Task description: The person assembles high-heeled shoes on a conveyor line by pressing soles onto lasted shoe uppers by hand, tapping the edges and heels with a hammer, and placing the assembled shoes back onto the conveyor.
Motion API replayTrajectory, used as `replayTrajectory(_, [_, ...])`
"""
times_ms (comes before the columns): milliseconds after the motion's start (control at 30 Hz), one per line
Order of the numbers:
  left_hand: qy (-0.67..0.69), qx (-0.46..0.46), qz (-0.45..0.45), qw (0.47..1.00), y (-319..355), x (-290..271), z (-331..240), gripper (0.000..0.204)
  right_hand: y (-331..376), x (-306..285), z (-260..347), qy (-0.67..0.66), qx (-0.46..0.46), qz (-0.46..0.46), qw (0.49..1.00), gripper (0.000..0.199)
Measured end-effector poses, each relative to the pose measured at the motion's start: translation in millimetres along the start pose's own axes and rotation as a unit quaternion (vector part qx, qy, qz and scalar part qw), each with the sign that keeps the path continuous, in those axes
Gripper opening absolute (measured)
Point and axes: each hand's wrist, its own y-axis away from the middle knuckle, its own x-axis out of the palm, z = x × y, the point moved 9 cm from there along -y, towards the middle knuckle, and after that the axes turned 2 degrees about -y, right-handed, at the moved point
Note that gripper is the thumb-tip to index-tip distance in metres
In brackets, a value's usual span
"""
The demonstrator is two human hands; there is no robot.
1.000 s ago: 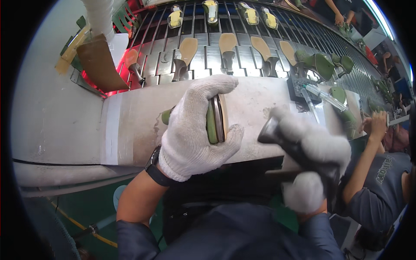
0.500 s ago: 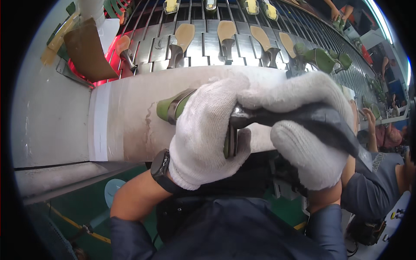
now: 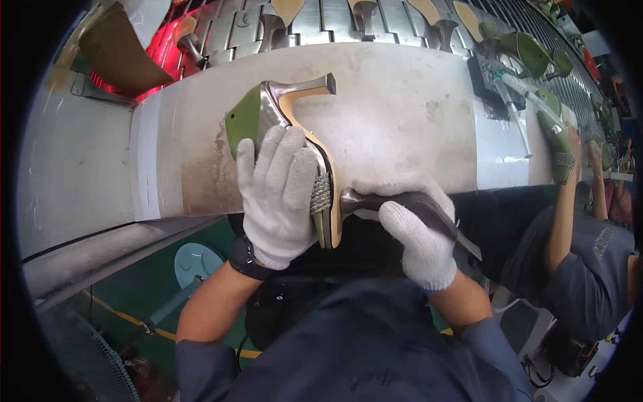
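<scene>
A green high-heeled shoe (image 3: 281,127) lies sole-up at the near edge of the white table (image 3: 402,114) — the gloved left hand (image 3: 278,194) closed over its middle. The right hand (image 3: 418,231) closes its grip on a dark hammer (image 3: 402,204), head touching the sole's edge.

The left hand (image 3: 280,194) hides much of the shoe (image 3: 284,144), seemingly its strap

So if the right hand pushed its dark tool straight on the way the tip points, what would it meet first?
The right hand aims the dark metal-tipped tool leftward. Its tip already seems to meet the tan sole edge of the green high-heeled shoe, gripped by the left hand, though depth is uncertain.
</scene>
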Motion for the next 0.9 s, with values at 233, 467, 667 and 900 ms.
replayTrajectory(233, [0.015,-0.024,0.034,0.999,0.7,1.7,-0.7,0.104,-23.5,-4.7,25.5,0.13,-0.018,0.071,0.989,0.026])
replayTrajectory(467, [0.022,-0.07,0.016,0.997,-4.6,-0.2,1.0,0.046,-40.4,19.7,52.1,0.19,0.039,0.127,0.973,0.034])
replayTrajectory(667, [0.065,-0.105,0.069,0.99,-10.4,2.0,4.8,0.029,-55.9,35.0,49.6,0.181,0.0,0.224,0.958,0.031])
replayTrajectory(900, [0.07,-0.091,0.045,0.992,-0.6,-0.8,0.4,0.048,-41.0,44.8,44.3,0.244,-0.027,0.291,0.925,0.025])
